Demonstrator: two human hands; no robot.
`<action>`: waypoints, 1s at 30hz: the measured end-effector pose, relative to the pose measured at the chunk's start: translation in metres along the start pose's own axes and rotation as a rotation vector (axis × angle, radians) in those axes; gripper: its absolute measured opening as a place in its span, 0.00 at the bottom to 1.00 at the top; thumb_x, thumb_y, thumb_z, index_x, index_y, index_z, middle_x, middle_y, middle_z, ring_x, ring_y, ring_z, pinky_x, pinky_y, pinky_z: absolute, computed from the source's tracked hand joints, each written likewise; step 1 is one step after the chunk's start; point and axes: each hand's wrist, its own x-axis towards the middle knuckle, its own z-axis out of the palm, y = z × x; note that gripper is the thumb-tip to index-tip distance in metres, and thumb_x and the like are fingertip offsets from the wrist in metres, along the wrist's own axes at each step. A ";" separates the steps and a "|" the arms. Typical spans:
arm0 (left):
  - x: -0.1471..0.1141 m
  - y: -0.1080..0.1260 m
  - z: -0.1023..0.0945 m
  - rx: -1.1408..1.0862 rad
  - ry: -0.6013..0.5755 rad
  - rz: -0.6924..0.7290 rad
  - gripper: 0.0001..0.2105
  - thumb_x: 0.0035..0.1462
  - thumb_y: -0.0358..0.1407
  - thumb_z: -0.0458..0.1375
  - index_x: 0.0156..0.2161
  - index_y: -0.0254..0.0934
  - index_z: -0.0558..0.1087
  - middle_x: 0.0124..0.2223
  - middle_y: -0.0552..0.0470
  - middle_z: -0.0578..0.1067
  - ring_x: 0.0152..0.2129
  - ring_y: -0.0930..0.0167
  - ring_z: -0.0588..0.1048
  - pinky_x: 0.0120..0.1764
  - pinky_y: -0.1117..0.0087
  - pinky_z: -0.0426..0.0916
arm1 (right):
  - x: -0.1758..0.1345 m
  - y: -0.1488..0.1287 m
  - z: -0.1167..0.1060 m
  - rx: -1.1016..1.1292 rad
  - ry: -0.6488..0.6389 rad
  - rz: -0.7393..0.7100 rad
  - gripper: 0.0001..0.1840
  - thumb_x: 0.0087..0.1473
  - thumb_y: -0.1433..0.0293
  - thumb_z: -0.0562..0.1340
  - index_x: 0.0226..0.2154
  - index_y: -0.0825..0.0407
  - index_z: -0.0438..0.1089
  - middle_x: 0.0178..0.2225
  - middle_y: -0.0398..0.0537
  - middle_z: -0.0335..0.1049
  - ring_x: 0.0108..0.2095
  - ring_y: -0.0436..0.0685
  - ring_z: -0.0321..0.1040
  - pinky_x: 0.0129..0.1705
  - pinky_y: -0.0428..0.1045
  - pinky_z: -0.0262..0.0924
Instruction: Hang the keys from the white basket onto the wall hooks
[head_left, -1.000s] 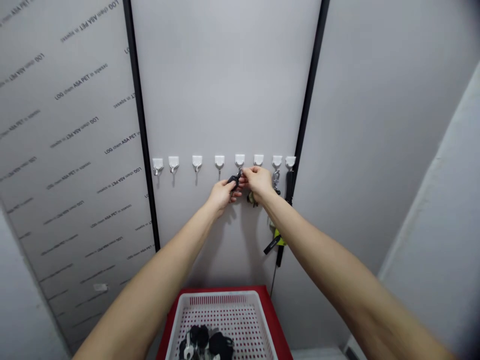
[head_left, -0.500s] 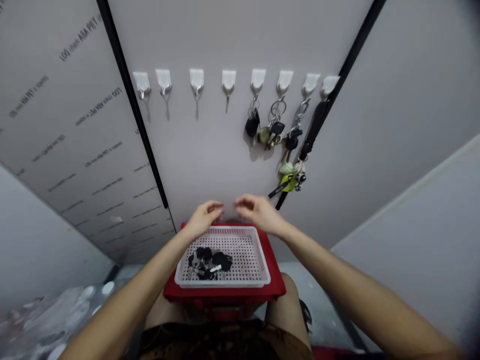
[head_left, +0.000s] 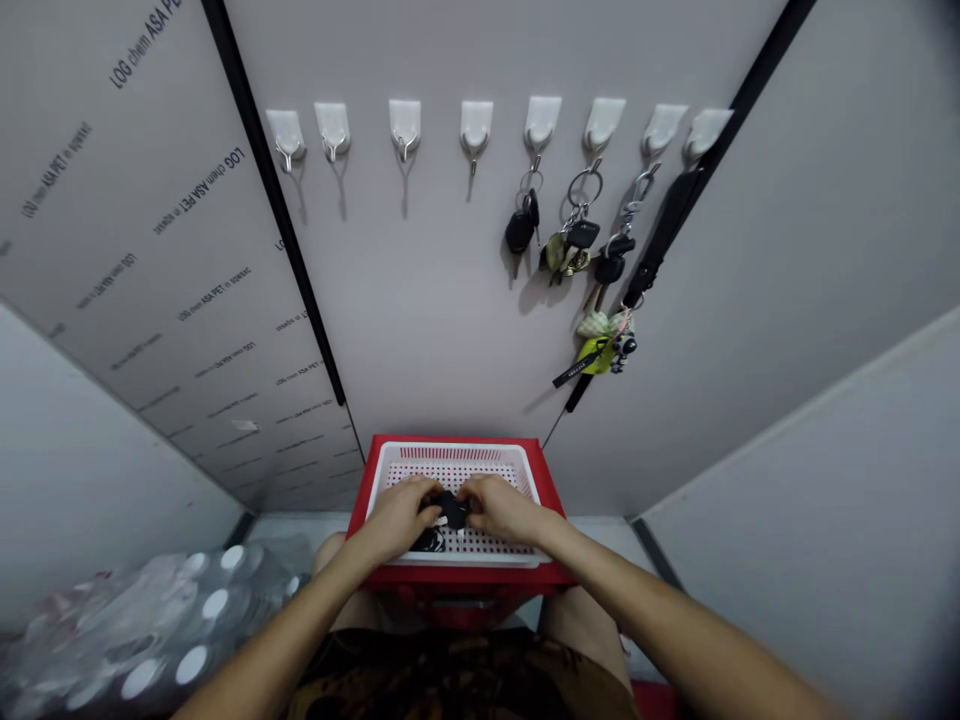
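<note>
A white perforated plastic basket (head_left: 480, 560) sits on a red box (head_left: 553, 495) between my knees. My left hand (head_left: 405, 512) and my right hand (head_left: 501, 508) are both inside it, close together. Their fingers are curled onto a bunch of black-headed keys (head_left: 453, 511) from either side. More dark keys (head_left: 429, 541) lie in the basket just below my left hand, partly covered by it. How far the bunch is lifted off the basket floor, I cannot tell.
Several white hooks (head_left: 476, 122) run in a row along the wall. On the right-hand ones hang key bunches (head_left: 520, 230) and a black strap (head_left: 664, 235) with a yellow-green charm (head_left: 595, 355). Plastic-wrapped bottles (head_left: 214, 605) stand at lower left.
Both hands have come down from above the basket's far edge into it and closed on keys. The view has shifted slightly, so the hooks appear higher.
</note>
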 end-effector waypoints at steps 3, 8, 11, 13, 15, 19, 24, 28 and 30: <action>-0.001 -0.001 0.001 -0.014 -0.005 -0.023 0.10 0.42 0.33 0.49 0.34 0.39 0.65 0.34 0.51 0.68 0.32 0.69 0.65 0.36 0.70 0.57 | -0.004 0.006 0.003 0.015 0.021 -0.015 0.11 0.35 0.78 0.52 0.25 0.57 0.66 0.25 0.48 0.65 0.26 0.49 0.58 0.29 0.43 0.51; 0.001 0.012 -0.004 -0.223 0.066 -0.008 0.18 0.41 0.36 0.52 0.41 0.37 0.62 0.41 0.48 0.65 0.38 0.69 0.62 0.41 0.69 0.55 | -0.002 0.000 -0.006 0.218 0.108 -0.014 0.05 0.38 0.74 0.53 0.19 0.56 0.63 0.19 0.43 0.61 0.21 0.46 0.55 0.25 0.42 0.50; 0.007 0.026 -0.007 -0.425 0.061 0.031 0.18 0.39 0.35 0.53 0.40 0.35 0.61 0.41 0.49 0.66 0.38 0.70 0.62 0.41 0.70 0.55 | 0.005 -0.012 -0.025 0.492 0.110 0.038 0.06 0.40 0.70 0.52 0.19 0.56 0.62 0.16 0.40 0.58 0.18 0.45 0.54 0.21 0.41 0.50; 0.013 0.034 -0.009 -0.568 0.028 0.018 0.13 0.41 0.34 0.52 0.36 0.34 0.63 0.34 0.51 0.68 0.32 0.72 0.64 0.37 0.72 0.58 | 0.010 -0.019 -0.038 0.651 0.101 0.066 0.07 0.40 0.68 0.53 0.20 0.56 0.61 0.15 0.39 0.58 0.17 0.44 0.55 0.20 0.41 0.50; 0.018 0.038 -0.010 -0.705 0.019 -0.028 0.10 0.42 0.35 0.50 0.32 0.33 0.64 0.28 0.53 0.67 0.26 0.75 0.64 0.31 0.73 0.59 | 0.014 -0.023 -0.050 0.722 0.126 0.078 0.07 0.40 0.68 0.53 0.20 0.56 0.61 0.14 0.38 0.58 0.16 0.44 0.55 0.19 0.41 0.50; 0.027 0.040 -0.022 -0.845 0.081 -0.084 0.09 0.42 0.36 0.49 0.29 0.32 0.62 0.21 0.57 0.63 0.18 0.78 0.61 0.24 0.76 0.57 | 0.023 -0.025 -0.069 0.742 0.226 0.095 0.06 0.39 0.69 0.53 0.20 0.56 0.60 0.12 0.37 0.57 0.15 0.43 0.54 0.18 0.40 0.50; 0.047 0.059 -0.067 -0.871 0.167 -0.005 0.09 0.43 0.37 0.49 0.29 0.32 0.61 0.20 0.58 0.62 0.15 0.80 0.60 0.20 0.77 0.54 | 0.040 -0.040 -0.113 0.732 0.403 0.026 0.04 0.38 0.71 0.53 0.21 0.55 0.59 0.13 0.37 0.58 0.14 0.44 0.56 0.19 0.42 0.53; 0.073 0.092 -0.124 -0.885 0.259 0.100 0.09 0.43 0.36 0.49 0.29 0.32 0.61 0.20 0.57 0.63 0.14 0.81 0.61 0.19 0.78 0.53 | 0.057 -0.067 -0.170 0.653 0.660 -0.118 0.05 0.37 0.73 0.54 0.23 0.55 0.60 0.16 0.38 0.60 0.16 0.44 0.58 0.21 0.43 0.56; 0.086 0.110 -0.152 -0.894 0.297 0.160 0.09 0.43 0.36 0.50 0.29 0.32 0.62 0.20 0.57 0.63 0.14 0.82 0.61 0.18 0.79 0.52 | 0.064 -0.079 -0.199 0.570 0.802 -0.169 0.05 0.37 0.73 0.53 0.23 0.55 0.61 0.17 0.39 0.61 0.17 0.45 0.59 0.22 0.43 0.56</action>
